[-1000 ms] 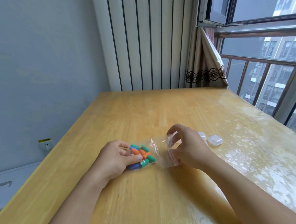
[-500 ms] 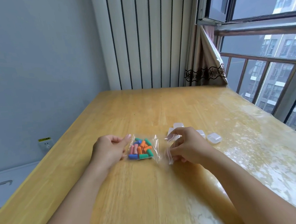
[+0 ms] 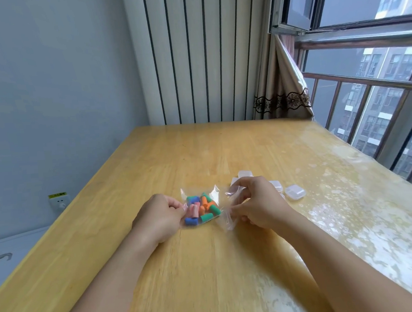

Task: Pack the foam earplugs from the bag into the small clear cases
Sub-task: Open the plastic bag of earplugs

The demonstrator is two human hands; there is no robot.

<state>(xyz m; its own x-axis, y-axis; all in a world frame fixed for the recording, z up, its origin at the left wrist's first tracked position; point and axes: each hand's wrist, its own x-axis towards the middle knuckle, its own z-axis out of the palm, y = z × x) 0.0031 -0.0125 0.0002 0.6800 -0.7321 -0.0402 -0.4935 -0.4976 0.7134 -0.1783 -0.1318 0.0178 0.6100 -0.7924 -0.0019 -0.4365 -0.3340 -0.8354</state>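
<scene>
A clear plastic bag (image 3: 214,196) lies on the wooden table (image 3: 207,265) between my hands. Several foam earplugs (image 3: 201,208) in green, orange, pink and blue are bunched at its left end. My left hand (image 3: 158,216) pinches the bag's left edge beside the earplugs. My right hand (image 3: 254,202) grips the bag's crumpled right end, fingers curled around the plastic. Several small clear cases (image 3: 294,191) lie just behind and to the right of my right hand, one (image 3: 245,173) farther back; some are partly hidden by the hand.
The table's left edge drops off toward a grey wall with a socket (image 3: 59,201). A striped panel (image 3: 200,54) and a curtain (image 3: 282,87) stand behind the far edge. A window with railings (image 3: 371,88) runs along the right.
My left hand has shifted from covering the earplugs to their left and now pinches the bag's edge. My right hand has kept hold of the bag's right end; the cases behind it have come into sight.
</scene>
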